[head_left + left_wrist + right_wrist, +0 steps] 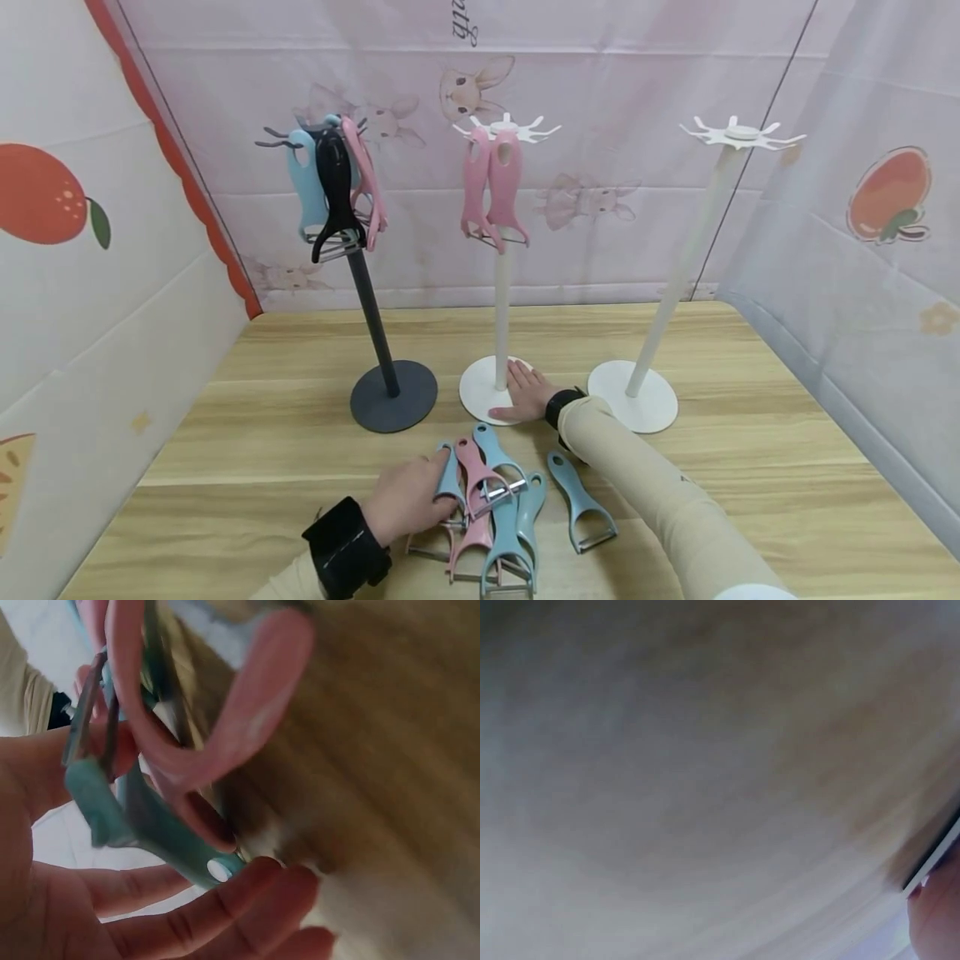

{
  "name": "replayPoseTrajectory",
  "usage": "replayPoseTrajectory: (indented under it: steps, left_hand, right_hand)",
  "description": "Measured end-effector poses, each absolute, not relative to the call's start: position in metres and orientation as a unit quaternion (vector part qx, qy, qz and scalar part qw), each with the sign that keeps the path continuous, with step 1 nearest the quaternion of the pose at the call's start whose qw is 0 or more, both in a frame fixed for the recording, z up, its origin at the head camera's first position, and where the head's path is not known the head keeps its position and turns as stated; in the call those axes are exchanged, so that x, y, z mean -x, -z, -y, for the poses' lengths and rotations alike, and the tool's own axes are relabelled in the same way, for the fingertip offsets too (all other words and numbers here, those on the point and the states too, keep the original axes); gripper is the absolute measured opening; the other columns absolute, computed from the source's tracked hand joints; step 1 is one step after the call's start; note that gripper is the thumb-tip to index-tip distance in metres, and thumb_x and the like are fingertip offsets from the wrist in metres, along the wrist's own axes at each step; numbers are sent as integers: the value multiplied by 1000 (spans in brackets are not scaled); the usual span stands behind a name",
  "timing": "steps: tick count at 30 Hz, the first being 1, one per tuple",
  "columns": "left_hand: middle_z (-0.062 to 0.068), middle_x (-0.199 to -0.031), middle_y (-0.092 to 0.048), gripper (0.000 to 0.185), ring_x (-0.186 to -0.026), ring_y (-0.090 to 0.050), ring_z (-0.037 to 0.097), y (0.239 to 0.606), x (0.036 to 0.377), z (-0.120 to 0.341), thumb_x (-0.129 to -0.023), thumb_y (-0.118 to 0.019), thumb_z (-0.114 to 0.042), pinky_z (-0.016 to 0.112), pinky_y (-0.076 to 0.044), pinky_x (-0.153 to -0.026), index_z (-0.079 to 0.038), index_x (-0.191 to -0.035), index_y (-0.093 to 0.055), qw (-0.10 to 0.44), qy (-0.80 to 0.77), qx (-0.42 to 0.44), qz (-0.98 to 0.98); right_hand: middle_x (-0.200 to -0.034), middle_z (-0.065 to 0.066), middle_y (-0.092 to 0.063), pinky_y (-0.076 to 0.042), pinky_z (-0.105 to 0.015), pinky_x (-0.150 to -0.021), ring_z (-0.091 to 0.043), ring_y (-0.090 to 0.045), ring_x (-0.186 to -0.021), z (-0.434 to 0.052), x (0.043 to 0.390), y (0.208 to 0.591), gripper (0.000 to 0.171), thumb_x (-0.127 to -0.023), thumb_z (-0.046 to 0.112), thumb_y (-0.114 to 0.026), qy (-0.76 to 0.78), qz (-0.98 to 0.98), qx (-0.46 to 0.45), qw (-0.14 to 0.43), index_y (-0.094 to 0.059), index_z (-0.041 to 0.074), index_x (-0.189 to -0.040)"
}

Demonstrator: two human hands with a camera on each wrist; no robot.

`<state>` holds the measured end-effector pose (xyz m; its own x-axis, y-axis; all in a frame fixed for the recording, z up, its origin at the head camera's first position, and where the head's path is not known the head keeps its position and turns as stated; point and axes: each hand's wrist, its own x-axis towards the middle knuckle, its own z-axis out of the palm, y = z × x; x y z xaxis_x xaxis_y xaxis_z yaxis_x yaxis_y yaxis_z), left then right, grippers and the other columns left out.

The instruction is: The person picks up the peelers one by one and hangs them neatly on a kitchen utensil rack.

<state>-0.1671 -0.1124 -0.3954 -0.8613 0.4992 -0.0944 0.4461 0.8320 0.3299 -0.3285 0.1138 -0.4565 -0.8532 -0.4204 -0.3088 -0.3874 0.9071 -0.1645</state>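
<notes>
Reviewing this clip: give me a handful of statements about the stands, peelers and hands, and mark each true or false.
1. The right hand rests flat on the base of the middle white stand. True.
2. The right-hand white stand carries two pink peelers. False: its hooks are bare; the two pink peelers hang on the middle stand.
3. The left hand is at the pile of peelers on the table. True.
4. The dark stand has nothing hanging on it. False: blue, black and pink peelers hang there.
5. One blue peeler lies apart, to the right of the pile. True.
</notes>
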Motion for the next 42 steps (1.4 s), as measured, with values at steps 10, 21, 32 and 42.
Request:
replayPoseTrajectory:
  steps: [10,21,32,42]
  left_hand:
    - [2,-65,-49,62,-48,-43,10,397,168,105,-72,-64,-4,22,-33,-41,14,-127,-41,109,-184,-244,-946]
    - [-2,-60,-39,64,-47,-35,9,393,170,115,-69,-67,-3,20,-27,-42,16,-125,-42,108,-172,-265,-943]
    - [-4,-60,-44,71,-50,-41,9,379,170,124,-65,-66,-1,21,-31,-44,12,-129,-38,137,-144,-302,-932]
    - [-5,-54,-42,71,-43,-42,5,365,176,129,-70,-66,-10,21,-34,-40,8,-132,-36,45,-175,-309,-934]
  right_hand:
    - [-150,-18,4,-4,-44,-109,-28,5,-137,-114,327,453,94,-87,62,-37,47,-961,207,179,0,-2,-144]
    - [-150,-20,4,-3,-44,-109,-30,5,-137,-114,326,452,93,-88,61,-36,44,-960,214,177,1,-4,-143]
    - [-150,-20,3,-4,-45,-109,-30,4,-137,-114,329,458,95,-87,62,-39,52,-959,214,176,0,-3,-143]
    - [-150,-20,3,-4,-45,-109,-31,4,-137,-114,328,457,92,-88,59,-38,49,-961,216,167,0,-4,-143]
